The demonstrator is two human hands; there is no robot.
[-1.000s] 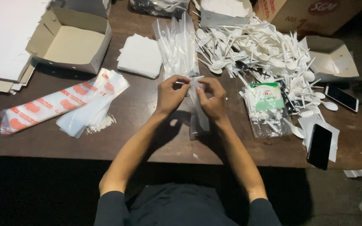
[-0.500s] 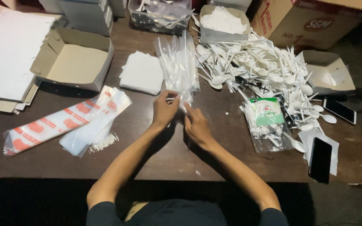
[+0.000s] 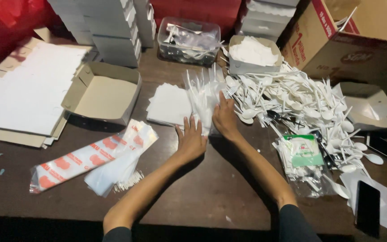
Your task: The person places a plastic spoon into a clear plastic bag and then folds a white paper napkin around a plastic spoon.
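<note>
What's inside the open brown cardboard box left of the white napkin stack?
The open brown cardboard box shows only a bare tan floor and inner walls; nothing lies in the visible part. Its near wall hides a strip of floor along that side.

Near edge: bare tabletop between the two forearms and toward the front, open for passing.
Left flank: printed plastic sleeve lying slantwise, blocking a low sweep left of the left hand.
Far left: open cardboard box and stacked flat cartons, walls standing in the way.
Centre: stack of white napkins just beside the clear bag of forks, touching; no gap there.
Right flank: heap of white spoons tight against the right hand.
Right front: packet with green label, dark phone, narrow lanes only.
Back: clear tub, large carton, closed off.
</note>
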